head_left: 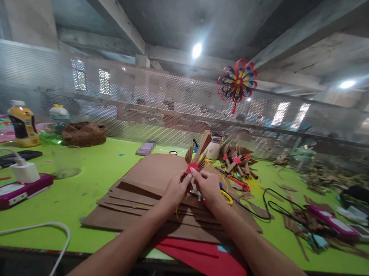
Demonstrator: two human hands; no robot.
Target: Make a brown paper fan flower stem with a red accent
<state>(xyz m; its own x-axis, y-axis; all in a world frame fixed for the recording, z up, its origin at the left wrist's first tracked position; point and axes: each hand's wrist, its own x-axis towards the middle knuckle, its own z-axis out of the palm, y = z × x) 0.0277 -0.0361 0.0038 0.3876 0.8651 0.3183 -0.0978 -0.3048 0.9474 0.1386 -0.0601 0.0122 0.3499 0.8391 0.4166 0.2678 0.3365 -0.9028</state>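
Note:
Both hands meet over a stack of brown paper at the middle of the table. My left hand and my right hand pinch a small craft piece between thumbs and fingers. It has a red star, pleated brown paper fans at its sides and a brown paper strip rising from it. Yellow-handled scissors lie just right of my right hand. Under the brown stack, red paper sticks out at the front edge.
Similar finished pieces lie behind on the right, near a jar. Black cord and paper scraps cover the right side. At left are a clear cup, a purple power strip and a yellow bottle.

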